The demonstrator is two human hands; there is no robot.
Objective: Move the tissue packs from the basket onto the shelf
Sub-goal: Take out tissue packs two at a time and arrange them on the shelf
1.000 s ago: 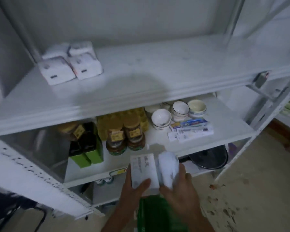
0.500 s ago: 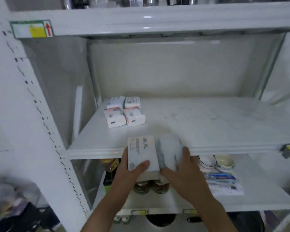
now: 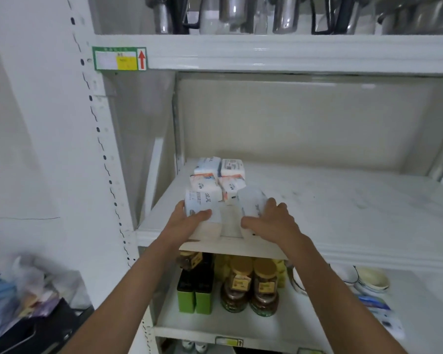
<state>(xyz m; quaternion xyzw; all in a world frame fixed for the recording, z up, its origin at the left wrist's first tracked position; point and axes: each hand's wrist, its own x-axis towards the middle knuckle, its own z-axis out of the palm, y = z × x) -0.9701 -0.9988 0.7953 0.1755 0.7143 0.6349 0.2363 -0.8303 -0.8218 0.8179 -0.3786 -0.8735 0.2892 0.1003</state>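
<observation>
We reach both arms forward: our left hand (image 3: 189, 222) grips one tissue pack (image 3: 202, 205), our right hand (image 3: 271, 221) grips another pack (image 3: 251, 204), at the shelf (image 3: 343, 213) edge.

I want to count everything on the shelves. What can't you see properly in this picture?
- Basket: not in the head view at all.
- Right tissue pack: motion-blurred, print unreadable; right hand covers its near end.
- Left tissue pack: the left hand hides part.
- Pots on the top shelf: cut off by the upper edge.
- Bowls: partly behind the right forearm.
- Shelf label: too small to read.
</observation>
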